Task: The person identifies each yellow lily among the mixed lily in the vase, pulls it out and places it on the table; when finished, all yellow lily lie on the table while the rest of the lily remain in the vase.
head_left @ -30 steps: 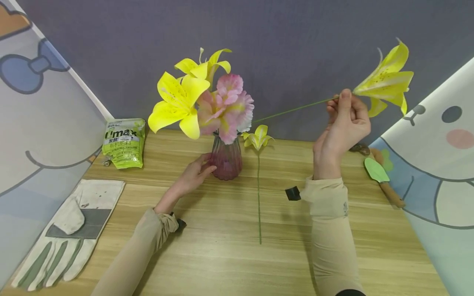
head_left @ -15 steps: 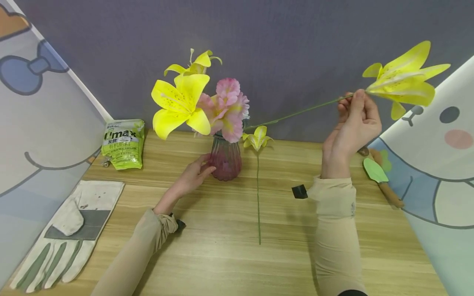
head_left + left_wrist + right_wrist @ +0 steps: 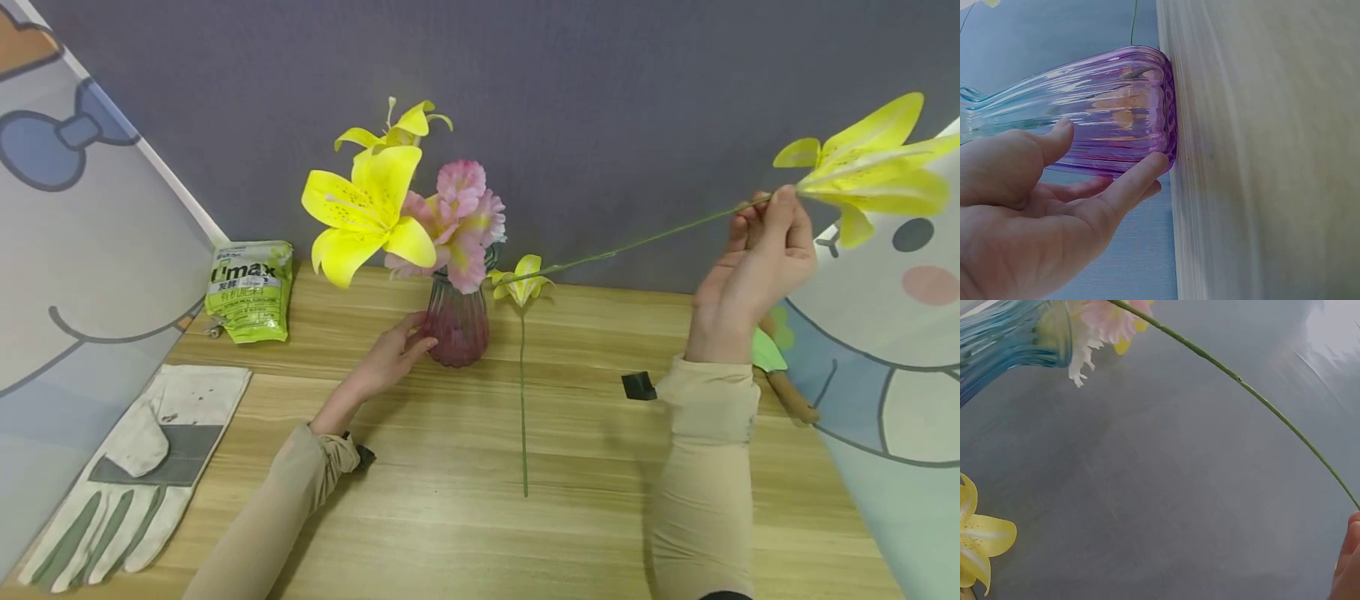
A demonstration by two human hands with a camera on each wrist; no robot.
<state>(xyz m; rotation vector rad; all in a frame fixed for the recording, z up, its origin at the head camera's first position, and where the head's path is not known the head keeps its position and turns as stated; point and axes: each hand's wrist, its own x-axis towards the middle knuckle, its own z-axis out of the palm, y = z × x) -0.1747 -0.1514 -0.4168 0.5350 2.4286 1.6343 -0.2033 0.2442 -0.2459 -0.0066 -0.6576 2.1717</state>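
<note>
My right hand (image 3: 757, 262) pinches the stem of a yellow artificial lily (image 3: 873, 171) just below its bloom, at the right. The long green stem (image 3: 1241, 381) slants down leftward; its lower end is close to the vase mouth in the head view. My left hand (image 3: 390, 358) holds the ribbed glass vase (image 3: 459, 325) low on its left side, with thumb and fingers (image 3: 1138, 181) against the glass. In the vase stand yellow lilies (image 3: 352, 217) and pink flowers (image 3: 461, 221). Another yellow lily (image 3: 522, 282) lies on the table, its stem toward me.
A green Umax bag (image 3: 249, 292) stands at the back left, with a work glove (image 3: 142, 467) in front of it. A small green trowel (image 3: 772, 354) lies at the right, partly behind my right hand. A grey wall (image 3: 600, 100) rises behind the wooden table (image 3: 450, 533).
My right hand has moved right with the lily, and the stem's lower end has come out beside the vase mouth. The flowers in the vase have shifted slightly; the left hand stays put.
</note>
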